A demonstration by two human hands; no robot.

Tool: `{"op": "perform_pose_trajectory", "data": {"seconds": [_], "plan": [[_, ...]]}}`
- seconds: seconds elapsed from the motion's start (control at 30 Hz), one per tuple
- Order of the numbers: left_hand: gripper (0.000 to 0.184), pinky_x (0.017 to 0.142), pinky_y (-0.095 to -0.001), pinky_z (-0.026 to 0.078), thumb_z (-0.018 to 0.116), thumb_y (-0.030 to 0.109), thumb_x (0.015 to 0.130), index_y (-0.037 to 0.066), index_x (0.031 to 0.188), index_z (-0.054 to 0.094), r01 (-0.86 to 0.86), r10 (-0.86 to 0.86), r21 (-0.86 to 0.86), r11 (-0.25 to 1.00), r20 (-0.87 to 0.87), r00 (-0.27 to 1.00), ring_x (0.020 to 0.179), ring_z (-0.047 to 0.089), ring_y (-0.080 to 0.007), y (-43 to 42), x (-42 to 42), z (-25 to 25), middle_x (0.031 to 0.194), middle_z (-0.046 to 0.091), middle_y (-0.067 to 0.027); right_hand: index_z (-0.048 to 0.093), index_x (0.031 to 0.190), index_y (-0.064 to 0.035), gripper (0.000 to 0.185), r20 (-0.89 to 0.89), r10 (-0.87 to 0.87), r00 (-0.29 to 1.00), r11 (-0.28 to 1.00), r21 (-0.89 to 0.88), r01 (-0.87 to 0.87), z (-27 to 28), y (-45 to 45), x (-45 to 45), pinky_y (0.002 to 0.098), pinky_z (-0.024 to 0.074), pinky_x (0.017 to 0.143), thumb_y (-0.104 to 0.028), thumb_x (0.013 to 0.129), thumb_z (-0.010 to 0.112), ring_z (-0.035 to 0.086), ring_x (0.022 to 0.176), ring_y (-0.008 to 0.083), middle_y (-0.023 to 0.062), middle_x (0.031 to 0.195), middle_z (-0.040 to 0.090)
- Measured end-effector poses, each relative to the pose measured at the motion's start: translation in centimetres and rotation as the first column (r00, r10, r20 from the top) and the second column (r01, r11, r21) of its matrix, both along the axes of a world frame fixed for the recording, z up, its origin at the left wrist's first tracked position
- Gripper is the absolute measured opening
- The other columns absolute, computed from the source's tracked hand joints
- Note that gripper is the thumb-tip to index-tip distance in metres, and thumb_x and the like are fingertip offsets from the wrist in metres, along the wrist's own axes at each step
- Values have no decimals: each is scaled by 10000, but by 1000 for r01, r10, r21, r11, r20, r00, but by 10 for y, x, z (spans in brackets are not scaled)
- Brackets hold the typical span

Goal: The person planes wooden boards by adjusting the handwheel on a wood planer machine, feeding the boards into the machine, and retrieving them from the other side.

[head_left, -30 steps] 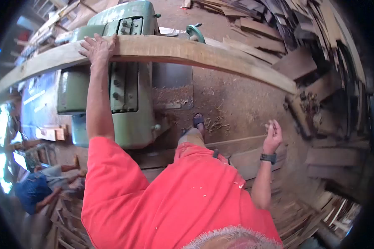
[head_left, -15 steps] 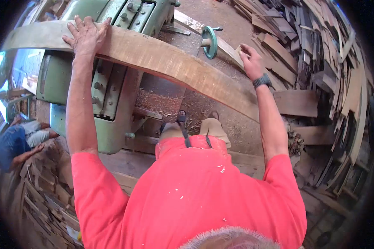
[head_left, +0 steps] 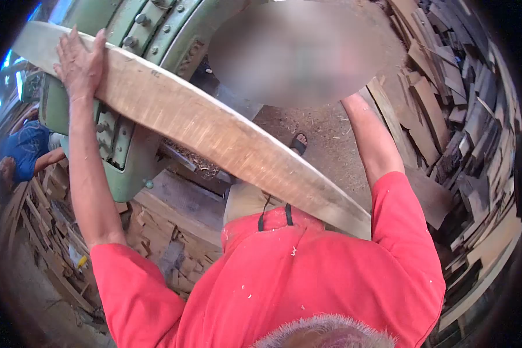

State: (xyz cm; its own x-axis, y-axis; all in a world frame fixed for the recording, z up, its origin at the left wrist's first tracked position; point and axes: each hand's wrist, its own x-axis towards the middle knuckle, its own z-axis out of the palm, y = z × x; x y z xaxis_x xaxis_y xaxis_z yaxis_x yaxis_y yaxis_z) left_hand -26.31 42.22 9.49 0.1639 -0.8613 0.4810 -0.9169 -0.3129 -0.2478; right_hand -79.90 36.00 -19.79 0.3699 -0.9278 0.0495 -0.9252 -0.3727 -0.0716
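Observation:
A long, curved wooden plank (head_left: 203,124) lies slantwise across the green machine (head_left: 174,35), its near end close to my right upper arm. My left hand (head_left: 80,62) rests on the plank's far left part with its fingers spread. My right forearm (head_left: 365,119) reaches forward past the plank's right side, and a blurred patch hides the hand. Bolts line the machine's metal bars beneath the plank.
Stacked wood offcuts (head_left: 475,133) fill the right side. More wood pieces (head_left: 58,232) lie at the lower left. A person in a blue shirt (head_left: 26,148) is at the far left. Shavings lie on the floor (head_left: 272,124) around my sandalled foot.
The plank now slants more steeply, its right end nearer my body. My left hand stays on it. My right arm has come up and forward, and its hand has passed behind the blurred patch.

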Motion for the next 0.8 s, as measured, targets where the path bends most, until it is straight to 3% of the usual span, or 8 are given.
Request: {"op": "perform_pose_trajectory", "data": {"seconds": [0.23, 0.33, 0.37, 0.43, 0.5, 0.67, 0.77, 0.8], "plan": [[771, 1157, -482, 201, 453, 621, 903, 96, 1463, 384, 132, -130, 55, 990, -52, 990, 1438, 260, -331, 0, 16, 5, 1523, 330, -195, 581, 1091, -125, 270, 151, 111, 982, 975, -207, -79, -57, -42, -5, 505, 425, 873, -83, 830, 527, 544, 998, 277, 60, 985, 564], [726, 1158, -431, 211, 466, 566, 916, 72, 1445, 409, 174, -169, 67, 983, -65, 983, 1424, 283, -341, 0, 7, 8, 1497, 362, -217, 600, 1135, -104, 276, 60, -4, 998, 958, 285, -14, -96, -35, -2, 458, 492, 794, -122, 863, 558, 586, 976, 327, 101, 1021, 614], [717, 1156, -425, 214, 473, 552, 917, 64, 1439, 417, 173, -169, 57, 983, -71, 983, 1418, 292, -348, -1, 6, 9, 1488, 372, -224, 635, 1115, -96, 271, -76, -56, 996, 943, 323, 78, -118, -15, -5, 463, 519, 804, -207, 873, 586, 626, 962, 341, 116, 1045, 653], [707, 1154, -425, 215, 482, 535, 916, 56, 1433, 421, 174, -168, 73, 982, -79, 983, 1412, 301, -356, 2, 8, 7, 1485, 373, -232, 706, 973, -80, 290, -65, -53, 996, 817, 572, 81, -67, 26, 4, 478, 549, 786, -327, 844, 624, 676, 920, 358, 197, 959, 695], [713, 1154, -425, 214, 483, 543, 913, 55, 1430, 425, 197, -192, 52, 979, -94, 977, 1410, 304, -356, 0, 8, 9, 1483, 377, -230, 719, 918, -65, 240, -50, 10, 999, 749, 662, 26, -40, 44, -7, 458, 549, 804, -266, 817, 637, 674, 884, 382, 205, 923, 694], [728, 1142, -488, 217, 465, 569, 908, 88, 1450, 398, 151, -149, 49, 987, -53, 987, 1419, 293, -340, 0, 9, 6, 1509, 340, -220, 719, 955, -86, 238, 372, 81, 925, 705, 634, -316, 35, 1, -30, 440, 529, 706, -227, 765, 698, 677, 771, 351, 193, 829, 687], [690, 1142, -485, 221, 462, 548, 917, 90, 1432, 420, 132, -132, 52, 990, -9, 991, 1418, 293, -336, -2, 14, 4, 1491, 363, -220, 708, 968, -49, 272, 361, -17, 932, 744, 628, -229, 52, -19, -24, 403, 528, 724, -215, 752, 707, 676, 809, 343, 195, 875, 693], [604, 1120, -491, 269, 446, 494, 948, 91, 1397, 460, 88, -130, 176, 980, 245, 961, 1399, 316, -353, 1, 19, 3, 1460, 402, -215, 697, 1012, -45, 313, 454, -66, 889, 800, 557, -225, 40, -11, -30, 394, 522, 771, -217, 752, 710, 671, 868, 336, 194, 939, 692]]}}
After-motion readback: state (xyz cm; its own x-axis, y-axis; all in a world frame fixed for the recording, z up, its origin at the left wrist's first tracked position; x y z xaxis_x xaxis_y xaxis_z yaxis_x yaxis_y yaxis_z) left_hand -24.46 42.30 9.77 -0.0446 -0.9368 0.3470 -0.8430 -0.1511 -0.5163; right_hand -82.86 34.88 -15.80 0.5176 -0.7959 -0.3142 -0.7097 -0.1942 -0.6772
